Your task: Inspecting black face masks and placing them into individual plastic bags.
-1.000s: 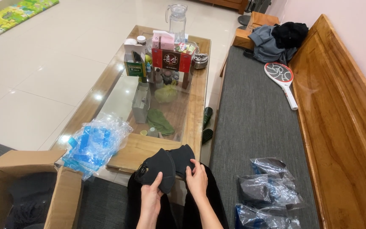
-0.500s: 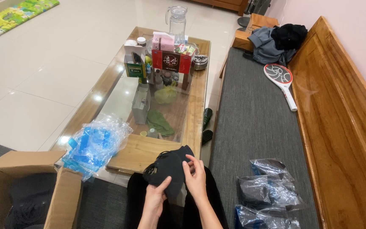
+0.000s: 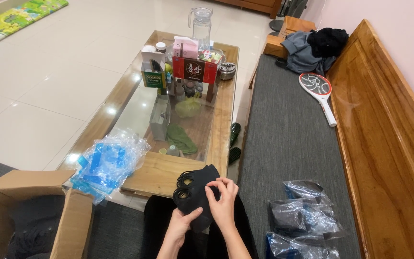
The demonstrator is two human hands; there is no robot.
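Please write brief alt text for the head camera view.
Both hands, left hand and right hand, hold a stack of black face masks above the lap, before a cluttered glass-topped coffee table. Clear bagged packs lie on the grey bench cushion.

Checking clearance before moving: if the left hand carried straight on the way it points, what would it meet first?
The left hand points up and forward into the stack of black masks it already touches. Beyond them lies the wooden table edge, though depth is hard to judge.
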